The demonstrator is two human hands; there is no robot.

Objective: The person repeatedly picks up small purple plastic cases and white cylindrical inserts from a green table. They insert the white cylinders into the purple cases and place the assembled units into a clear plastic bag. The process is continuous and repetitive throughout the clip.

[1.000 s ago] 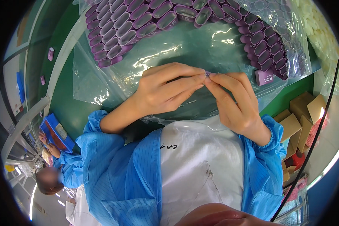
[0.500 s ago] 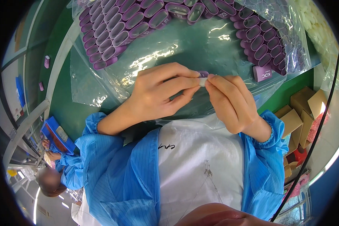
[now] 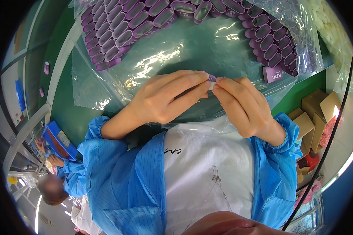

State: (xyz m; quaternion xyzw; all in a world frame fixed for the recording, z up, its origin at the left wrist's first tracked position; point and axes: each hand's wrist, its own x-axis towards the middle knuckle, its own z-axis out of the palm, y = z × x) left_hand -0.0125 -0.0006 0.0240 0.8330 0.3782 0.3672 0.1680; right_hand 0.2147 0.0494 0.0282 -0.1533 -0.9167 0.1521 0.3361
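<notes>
Near the middle of the frame, the left hand (image 3: 164, 100) and right hand (image 3: 241, 105) pinch one small purple piece (image 3: 211, 78) between their fingertips; fingers mostly hide it. Shiny crinkly plastic sheet (image 3: 176, 51) covers the green desk (image 3: 66, 113). Rows of oval purple caps (image 3: 117, 27) run off the top.

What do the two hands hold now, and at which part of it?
Both hands, left hand and right hand, pinch one small purple piece between their fingertips, each at one end.
</notes>
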